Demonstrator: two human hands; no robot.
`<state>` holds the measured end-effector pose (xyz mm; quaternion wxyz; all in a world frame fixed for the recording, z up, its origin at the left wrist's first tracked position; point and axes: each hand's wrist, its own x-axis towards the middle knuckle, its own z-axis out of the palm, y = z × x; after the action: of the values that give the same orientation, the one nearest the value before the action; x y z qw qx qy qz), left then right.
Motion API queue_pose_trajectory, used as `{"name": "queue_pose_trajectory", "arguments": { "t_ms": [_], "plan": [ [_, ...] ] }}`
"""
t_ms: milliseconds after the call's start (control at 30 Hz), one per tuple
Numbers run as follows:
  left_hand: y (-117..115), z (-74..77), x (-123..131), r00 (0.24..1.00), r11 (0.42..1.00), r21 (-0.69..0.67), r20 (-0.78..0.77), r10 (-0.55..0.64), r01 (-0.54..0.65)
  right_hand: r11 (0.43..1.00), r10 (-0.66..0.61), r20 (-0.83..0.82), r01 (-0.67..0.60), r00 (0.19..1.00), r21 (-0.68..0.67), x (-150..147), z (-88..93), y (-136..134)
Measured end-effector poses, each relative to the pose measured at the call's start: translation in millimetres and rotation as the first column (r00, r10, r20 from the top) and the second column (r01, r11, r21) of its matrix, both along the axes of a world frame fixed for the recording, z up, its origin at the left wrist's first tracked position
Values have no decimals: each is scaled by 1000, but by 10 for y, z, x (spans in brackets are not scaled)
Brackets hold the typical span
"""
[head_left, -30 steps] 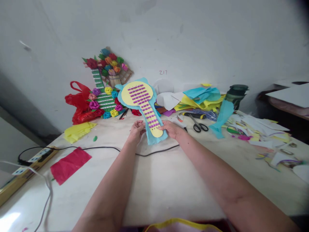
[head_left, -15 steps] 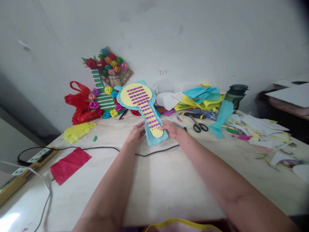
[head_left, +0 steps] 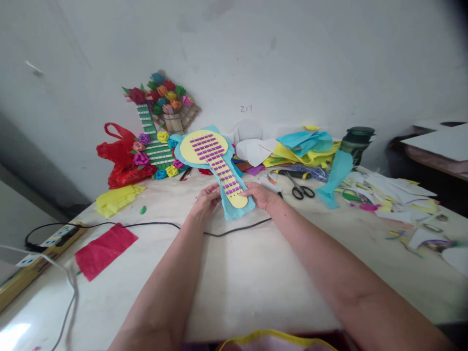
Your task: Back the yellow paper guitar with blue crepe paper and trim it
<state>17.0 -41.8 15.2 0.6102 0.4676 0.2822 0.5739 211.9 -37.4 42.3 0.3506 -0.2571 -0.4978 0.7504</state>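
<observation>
A paddle-shaped paper craft (head_left: 212,156) with a yellow face, purple woven strips and a light blue backing is held up over the table. My left hand (head_left: 206,197) pinches the left edge of its narrow handle, fingers closed on the paper. On the handle's right side, my right hand (head_left: 260,194) grips with the thumb on the yellow end. The round head of the craft tilts toward the upper left.
A black cable (head_left: 153,225) crosses the white table (head_left: 241,278) under my hands. Black scissors (head_left: 300,189) lie to the right, near a heap of coloured paper (head_left: 307,148). A flower craft (head_left: 161,126), red bag (head_left: 119,156), red sheet (head_left: 104,249) and power strip (head_left: 47,241) sit left.
The head of the paper craft has tipped slightly further to the left and down. Both hands keep their hold on the handle in about the same place.
</observation>
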Motion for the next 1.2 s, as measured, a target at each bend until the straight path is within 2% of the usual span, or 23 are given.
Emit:
{"name": "queue_pose_trajectory", "arguments": {
  "t_ms": [333, 500, 733, 967, 1200],
  "plan": [
    [30, -35, -21, 1000, 1000, -11, -17, 2, -2, 1000, -22, 25, 22, 999, -1, -7, -40, 30],
    [-11, 5, 2, 1000, 999, -41, -13, 24, -24, 1000, -28, 45, 27, 999, 8, -11, -51, 39],
    [-53, 74, 57, 996, 991, -131, 75, 47, -37, 998, -55, 22, 55, 998, 19, -27, -96, 58],
    [-44, 58, 58, 991, 980, -191, 116, 70, -47, 997, -80, 67, 79, 995, 18, -38, -77, 32],
    [-21, 31, 72, 998, 982, -180, 6, 68, -65, 995, -87, 77, 84, 993, 45, -38, -83, 31]
  ]
}}
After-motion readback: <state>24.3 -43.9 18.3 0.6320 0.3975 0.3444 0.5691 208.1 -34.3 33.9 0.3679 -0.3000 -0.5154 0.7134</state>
